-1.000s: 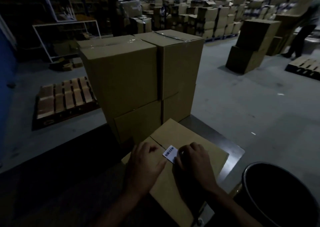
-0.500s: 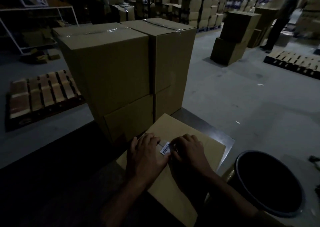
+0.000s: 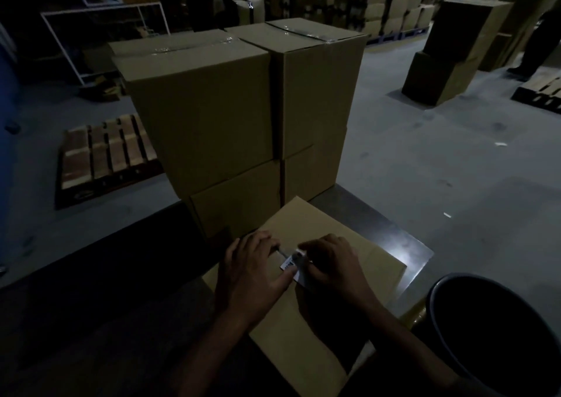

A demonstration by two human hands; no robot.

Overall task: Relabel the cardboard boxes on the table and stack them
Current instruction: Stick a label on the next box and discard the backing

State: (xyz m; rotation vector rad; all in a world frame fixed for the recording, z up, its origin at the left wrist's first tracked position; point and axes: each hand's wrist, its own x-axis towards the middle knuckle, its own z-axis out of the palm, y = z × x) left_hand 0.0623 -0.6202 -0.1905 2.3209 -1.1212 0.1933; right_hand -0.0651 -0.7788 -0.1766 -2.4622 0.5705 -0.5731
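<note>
A cardboard box (image 3: pixel 349 245) lies on the dark table (image 3: pixel 403 245) right in front of me. On its top is a small white barcode label (image 3: pixel 290 264). My left hand (image 3: pixel 252 272) rests on the box with its thumb pressing the label's near edge. My right hand (image 3: pixel 331 263) pinches the label's right side, lifting that corner off the cardboard. Behind the box stands a stack of taped cardboard boxes (image 3: pixel 212 108), two columns wide and two high.
A black round bin (image 3: pixel 498 330) stands at the table's right corner. On the grey floor lie a wooden pallet (image 3: pixel 106 153) at the left and another box stack (image 3: pixel 449 56) at the right, with a person's legs (image 3: pixel 534 44) beyond. Rows of stacked cartons fill the background.
The hands closed in over the label; it was flat and plain between them, now the right fingers pinch it and lift its edge. My view shifted slightly.
</note>
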